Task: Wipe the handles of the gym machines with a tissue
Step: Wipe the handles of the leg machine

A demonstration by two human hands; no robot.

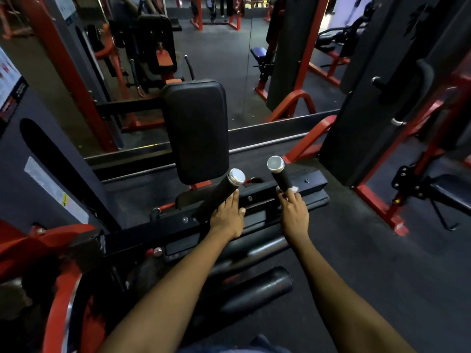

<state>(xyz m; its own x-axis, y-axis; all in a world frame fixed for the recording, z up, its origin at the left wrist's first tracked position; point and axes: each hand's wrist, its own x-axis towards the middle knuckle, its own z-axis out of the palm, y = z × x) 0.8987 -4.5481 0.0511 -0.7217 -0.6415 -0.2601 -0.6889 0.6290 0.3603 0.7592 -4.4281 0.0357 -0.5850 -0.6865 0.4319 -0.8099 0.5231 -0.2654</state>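
The placard (9, 80) and stickers (54, 192) on the machines are too blurred to read.

Between the two black foam-gripped handles with chrome end caps, the left one (224, 188) and the right one (279, 174), runs an open gap over the black steel crossbar (254, 197). Just behind the left handle stands the upright black padded rectangular cushion (196, 131), closing that side. To the right of the right handle lies bare dark rubber floor (356, 238), bounded farther out by a red steel frame post (377, 205). Below the crossbar, black cylindrical foam rollers (257, 289) block the way downward.
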